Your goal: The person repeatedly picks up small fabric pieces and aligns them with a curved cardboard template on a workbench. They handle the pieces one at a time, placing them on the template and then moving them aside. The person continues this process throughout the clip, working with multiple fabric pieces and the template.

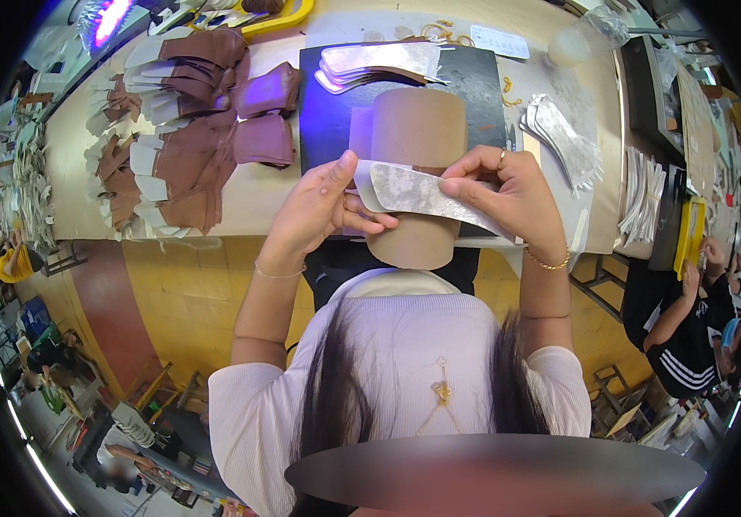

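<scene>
Between thumb and fingers, my right hand (500, 189) pinches a curved silver-and-white shoe-upper piece (413, 191). The piece lies across a large tan cylinder (418, 121), with a brown strip showing just behind it. At the piece's white left end is my left hand (323, 202), its thumb raised and its fingers apart, with the fingertips near the lower edge. Whether those fingertips touch the piece is hard to make out. Beyond the cylinder, a stack of similar silver pieces (379, 62) rests on a black board (323, 121).
Brown and white cut pieces (189, 164) lie in overlapping piles on the table's left. More silver pieces (560, 138) fan out at right, near bundled white strips (642, 194) and a yellow-edged tray (689, 234). Another person (685, 336) works at far right.
</scene>
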